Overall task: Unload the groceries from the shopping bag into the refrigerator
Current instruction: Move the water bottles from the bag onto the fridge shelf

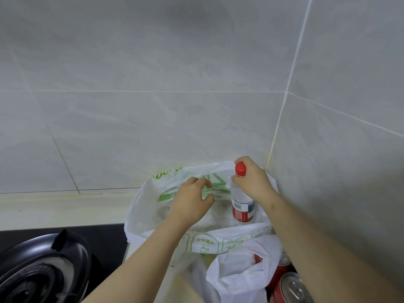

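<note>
Gripping the bottle (242, 204) by its neck, low centre-right of frame, the right hand (251, 178) is lifting it from the shopping bag (144, 206). The left hand (190, 202) pinches the bag's plastic. Next, probably: carry it to the refrigerator, not in view.

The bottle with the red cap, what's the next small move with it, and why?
Probably lift it straight up. The right hand grips the bottle by the neck, just under the red cap. It stands upright with its base inside the shopping bag. The left hand is at the bag's far wall, where it could steady the plastic.
</note>
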Demonstrator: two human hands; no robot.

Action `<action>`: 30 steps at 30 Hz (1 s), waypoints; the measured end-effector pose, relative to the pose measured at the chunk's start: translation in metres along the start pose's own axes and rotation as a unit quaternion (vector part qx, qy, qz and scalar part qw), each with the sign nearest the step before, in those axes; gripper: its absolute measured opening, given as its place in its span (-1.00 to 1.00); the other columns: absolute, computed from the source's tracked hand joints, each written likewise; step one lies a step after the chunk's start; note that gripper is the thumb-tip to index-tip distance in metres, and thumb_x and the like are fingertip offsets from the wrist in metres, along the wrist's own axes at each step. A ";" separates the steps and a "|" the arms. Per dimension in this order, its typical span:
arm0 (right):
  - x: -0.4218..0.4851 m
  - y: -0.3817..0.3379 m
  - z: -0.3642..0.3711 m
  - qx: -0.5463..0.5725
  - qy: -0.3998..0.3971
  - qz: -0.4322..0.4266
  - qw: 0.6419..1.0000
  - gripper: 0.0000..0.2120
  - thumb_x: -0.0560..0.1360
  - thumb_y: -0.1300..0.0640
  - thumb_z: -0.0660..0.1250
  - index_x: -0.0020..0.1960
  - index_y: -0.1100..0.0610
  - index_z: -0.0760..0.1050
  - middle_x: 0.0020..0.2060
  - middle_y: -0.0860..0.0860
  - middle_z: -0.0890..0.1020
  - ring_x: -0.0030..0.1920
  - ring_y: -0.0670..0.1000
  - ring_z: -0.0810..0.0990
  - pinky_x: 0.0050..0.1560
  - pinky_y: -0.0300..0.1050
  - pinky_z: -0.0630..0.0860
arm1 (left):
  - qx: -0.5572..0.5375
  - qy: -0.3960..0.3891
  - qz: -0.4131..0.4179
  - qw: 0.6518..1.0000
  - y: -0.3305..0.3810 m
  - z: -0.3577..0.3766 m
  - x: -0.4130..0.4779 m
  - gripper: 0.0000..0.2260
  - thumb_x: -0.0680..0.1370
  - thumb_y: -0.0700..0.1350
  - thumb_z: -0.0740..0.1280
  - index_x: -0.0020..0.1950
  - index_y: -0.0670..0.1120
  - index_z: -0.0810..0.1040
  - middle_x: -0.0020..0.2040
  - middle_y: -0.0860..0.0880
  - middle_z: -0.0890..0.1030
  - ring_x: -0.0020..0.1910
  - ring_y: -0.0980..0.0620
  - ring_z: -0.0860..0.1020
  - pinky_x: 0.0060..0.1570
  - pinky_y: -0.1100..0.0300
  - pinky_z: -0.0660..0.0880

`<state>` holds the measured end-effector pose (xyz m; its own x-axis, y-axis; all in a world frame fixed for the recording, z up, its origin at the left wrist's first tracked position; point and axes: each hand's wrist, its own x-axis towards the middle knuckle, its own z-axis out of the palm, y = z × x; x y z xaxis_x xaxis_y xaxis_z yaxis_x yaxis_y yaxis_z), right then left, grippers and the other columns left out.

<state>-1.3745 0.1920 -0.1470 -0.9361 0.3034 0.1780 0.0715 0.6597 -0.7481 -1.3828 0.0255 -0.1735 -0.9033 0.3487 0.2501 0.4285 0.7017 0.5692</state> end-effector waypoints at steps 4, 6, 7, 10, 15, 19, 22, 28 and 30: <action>-0.007 -0.006 -0.003 -0.094 -0.058 -0.008 0.994 -0.77 0.53 0.16 0.29 0.13 0.15 0.32 -0.10 0.05 0.48 -0.09 0.07 0.47 -0.11 -0.11 0.39 | -0.001 0.008 -0.019 1.000 -0.005 -0.005 -0.007 -0.76 0.53 -0.06 0.29 0.20 -0.01 0.51 0.15 0.02 0.48 0.09 0.06 0.48 -0.06 0.30 0.30; -0.012 -0.011 -0.002 -0.137 -0.077 -0.018 0.987 -0.76 0.55 0.13 0.27 0.14 0.17 0.29 -0.11 0.06 0.47 -0.10 0.07 0.46 -0.11 -0.08 0.41 | -0.007 0.009 -0.028 1.000 -0.006 -0.007 -0.010 -0.76 0.53 -0.06 0.29 0.19 -0.01 0.51 0.16 0.03 0.47 0.07 0.06 0.49 -0.07 0.30 0.29; -0.015 -0.013 -0.002 -0.147 -0.076 -0.022 0.986 -0.76 0.55 0.12 0.26 0.15 0.17 0.28 -0.10 0.06 0.47 -0.10 0.07 0.46 -0.11 -0.08 0.41 | -0.012 0.008 -0.030 0.999 -0.007 -0.008 -0.013 -0.77 0.53 -0.07 0.29 0.19 -0.01 0.51 0.16 0.03 0.47 0.07 0.06 0.49 -0.07 0.31 0.30; -0.019 -0.016 0.000 -0.165 -0.055 -0.017 0.985 -0.74 0.56 0.10 0.25 0.15 0.19 0.27 -0.03 0.10 0.50 -0.09 0.07 0.46 -0.12 -0.08 0.42 | -0.026 0.008 -0.034 0.999 -0.007 -0.012 -0.017 -0.77 0.53 -0.07 0.30 0.18 -0.01 0.52 0.17 0.03 0.47 0.04 0.09 0.48 -0.05 0.31 0.30; -0.031 -0.024 -0.005 -0.128 -0.012 -0.005 0.992 -0.73 0.56 0.11 0.25 0.15 0.23 0.28 0.05 0.15 0.51 -0.08 0.09 0.44 -0.11 -0.08 0.40 | -0.046 0.028 -0.036 0.998 -0.005 -0.023 -0.024 -0.77 0.52 -0.08 0.30 0.18 -0.01 0.52 0.14 0.06 0.46 -0.07 0.12 0.47 -0.08 0.30 0.33; -0.039 -0.044 -0.017 -0.029 0.050 -0.028 0.998 -0.70 0.53 0.10 0.30 0.16 0.22 0.31 0.02 0.14 0.51 -0.04 0.11 0.47 -0.07 -0.10 0.40 | -0.081 0.053 -0.044 0.994 0.001 -0.033 -0.029 -0.80 0.52 -0.09 0.31 0.14 0.01 0.53 0.13 0.07 0.48 -0.01 0.14 0.46 -0.05 0.28 0.34; -0.049 -0.061 -0.027 0.082 0.104 -0.042 0.990 -0.73 0.51 0.11 0.34 0.12 0.18 0.35 -0.07 0.05 0.49 -0.11 0.03 0.44 -0.25 -0.29 0.34 | -0.116 0.086 -0.046 0.988 0.005 -0.043 -0.036 -0.78 0.51 -0.09 0.33 0.15 0.00 0.52 0.13 0.08 0.48 0.07 0.10 0.47 -0.03 0.30 0.32; -0.081 -0.095 -0.026 0.264 0.128 -0.056 0.954 -0.82 0.45 0.09 0.41 -0.09 0.05 0.40 -0.20 -0.05 0.52 -0.12 0.02 0.53 -0.03 0.16 0.58 | -0.028 0.135 0.062 0.989 0.008 -0.072 -0.062 -0.26 0.24 0.21 0.30 0.39 -0.01 0.33 0.34 0.03 0.34 0.31 0.02 0.29 0.23 0.23 0.22; -0.097 -0.108 -0.022 0.322 0.114 -0.054 0.938 -0.83 0.46 0.11 0.39 -0.15 0.03 0.39 -0.23 -0.06 0.51 -0.16 -0.01 0.52 -0.12 0.13 0.61 | 0.013 0.147 0.068 0.987 0.006 -0.084 -0.074 -0.16 0.20 0.30 0.25 0.43 0.02 0.26 0.37 0.02 0.31 0.35 0.02 0.26 0.29 0.12 0.26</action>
<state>-1.2842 0.1070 -0.0694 -0.8230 0.4460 0.3518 -0.3109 0.1646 -0.9361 -1.3155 -0.0479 -0.1232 -0.8035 0.2487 0.5409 0.5433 0.6778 0.4953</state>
